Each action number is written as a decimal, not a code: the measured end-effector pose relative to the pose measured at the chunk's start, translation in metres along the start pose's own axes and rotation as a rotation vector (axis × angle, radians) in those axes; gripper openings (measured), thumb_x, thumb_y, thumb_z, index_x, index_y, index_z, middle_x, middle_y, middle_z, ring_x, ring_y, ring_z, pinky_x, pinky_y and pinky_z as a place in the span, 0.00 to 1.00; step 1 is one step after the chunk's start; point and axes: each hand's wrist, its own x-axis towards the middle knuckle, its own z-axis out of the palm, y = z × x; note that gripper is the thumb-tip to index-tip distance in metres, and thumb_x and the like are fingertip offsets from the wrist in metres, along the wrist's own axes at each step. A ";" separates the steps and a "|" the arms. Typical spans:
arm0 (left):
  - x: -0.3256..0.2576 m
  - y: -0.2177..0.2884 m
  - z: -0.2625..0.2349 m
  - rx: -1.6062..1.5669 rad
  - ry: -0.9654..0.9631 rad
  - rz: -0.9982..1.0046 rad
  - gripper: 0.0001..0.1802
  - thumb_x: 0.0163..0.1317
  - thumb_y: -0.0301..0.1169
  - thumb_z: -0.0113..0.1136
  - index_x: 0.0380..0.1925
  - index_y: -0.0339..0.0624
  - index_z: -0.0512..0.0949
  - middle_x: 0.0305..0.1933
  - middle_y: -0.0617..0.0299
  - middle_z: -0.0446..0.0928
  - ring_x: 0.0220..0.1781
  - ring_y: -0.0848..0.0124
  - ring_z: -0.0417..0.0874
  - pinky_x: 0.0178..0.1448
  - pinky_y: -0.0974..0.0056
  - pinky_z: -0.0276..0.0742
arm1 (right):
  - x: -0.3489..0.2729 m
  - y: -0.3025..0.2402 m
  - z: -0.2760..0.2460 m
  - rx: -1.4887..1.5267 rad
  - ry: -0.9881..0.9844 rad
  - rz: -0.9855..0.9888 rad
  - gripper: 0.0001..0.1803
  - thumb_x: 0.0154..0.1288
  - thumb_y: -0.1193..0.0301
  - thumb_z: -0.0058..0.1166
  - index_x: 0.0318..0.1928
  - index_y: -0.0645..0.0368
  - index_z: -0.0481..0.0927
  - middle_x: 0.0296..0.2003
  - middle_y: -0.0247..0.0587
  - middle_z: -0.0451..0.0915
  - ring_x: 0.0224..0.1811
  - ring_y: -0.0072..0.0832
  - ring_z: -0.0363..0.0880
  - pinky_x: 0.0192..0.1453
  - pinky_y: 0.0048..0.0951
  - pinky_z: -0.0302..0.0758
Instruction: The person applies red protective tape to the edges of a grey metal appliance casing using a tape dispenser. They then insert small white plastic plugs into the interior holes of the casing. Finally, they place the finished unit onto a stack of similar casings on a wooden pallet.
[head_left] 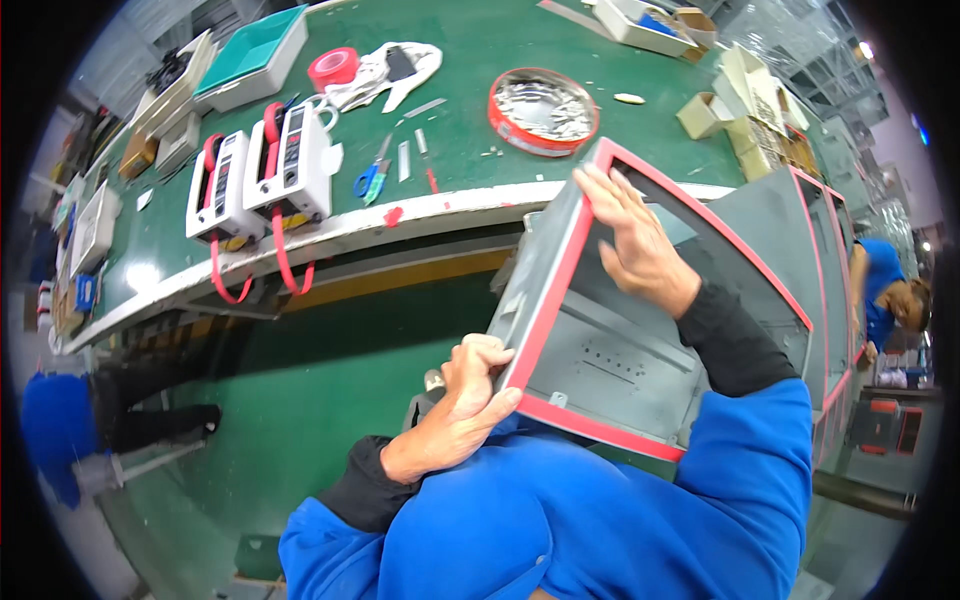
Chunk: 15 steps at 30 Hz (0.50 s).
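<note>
Our left hand [455, 400] curls its fingers tight round the lower corner of the grey metal box [620, 350], so it stays tipped up in our lap. Our right hand [635, 245] lies flat, fingers spread, on its red-taped top edge. The box looks empty. On the green table [480, 40], a round red tin [543, 110] holds shiny bits.

A long green counter [470, 40] with a white edge crossed the upper frame above a dark green floor [290, 400].
</note>
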 end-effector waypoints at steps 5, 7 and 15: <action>0.003 -0.002 -0.004 0.099 -0.037 0.072 0.23 0.64 0.42 0.49 0.52 0.38 0.62 0.49 0.54 0.59 0.52 0.61 0.61 0.58 0.59 0.52 | -0.022 -0.065 -0.013 0.377 -0.256 -0.085 0.48 0.42 0.84 0.47 0.66 0.39 0.49 0.64 0.57 0.61 0.67 0.56 0.57 0.69 0.54 0.52; 0.001 0.000 -0.012 0.092 -0.128 0.067 0.25 0.65 0.45 0.47 0.53 0.37 0.61 0.51 0.54 0.57 0.55 0.62 0.60 0.60 0.58 0.51 | -0.020 -0.088 -0.021 0.403 -0.310 -0.073 0.51 0.40 0.83 0.48 0.67 0.37 0.48 0.63 0.56 0.63 0.66 0.55 0.59 0.69 0.54 0.54; -0.028 -0.077 -0.081 0.304 0.213 0.139 0.28 0.45 0.25 0.61 0.48 0.39 0.63 0.47 0.51 0.62 0.48 0.58 0.65 0.52 0.56 0.60 | 0.003 -0.206 -0.024 0.164 -0.476 0.258 0.31 0.38 0.81 0.49 0.50 0.58 0.62 0.58 0.56 0.68 0.63 0.54 0.64 0.67 0.53 0.57</action>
